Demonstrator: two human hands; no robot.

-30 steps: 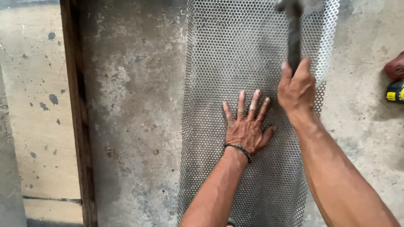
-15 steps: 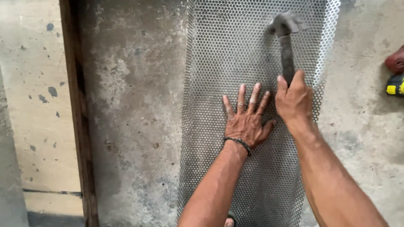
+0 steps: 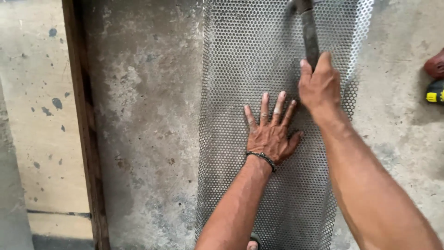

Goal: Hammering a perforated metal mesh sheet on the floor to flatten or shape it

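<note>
A long perforated metal sheet point(image 3: 240, 92) lies flat on the concrete floor. My left hand point(image 3: 270, 132) presses flat on it with fingers spread; a dark bracelet circles the wrist. Just to its right, my right hand point(image 3: 319, 85) is closed around the dark handle of a hammer point(image 3: 309, 32). The handle points away from me over the sheet, and the hammer's head is mostly cut off by the top edge of the view.
A dark wooden beam point(image 3: 83, 125) runs lengthwise at the left, with a pale spattered board point(image 3: 37, 115) beyond it. At the right edge lies a red and yellow-black power tool point(image 3: 434, 81). Stained concrete point(image 3: 148, 139) separates beam and sheet.
The hammer swung: its head was out of view, came down onto the sheet half a second ago, and is now raised toward the top edge again. My left hand has stayed flat on the sheet.
</note>
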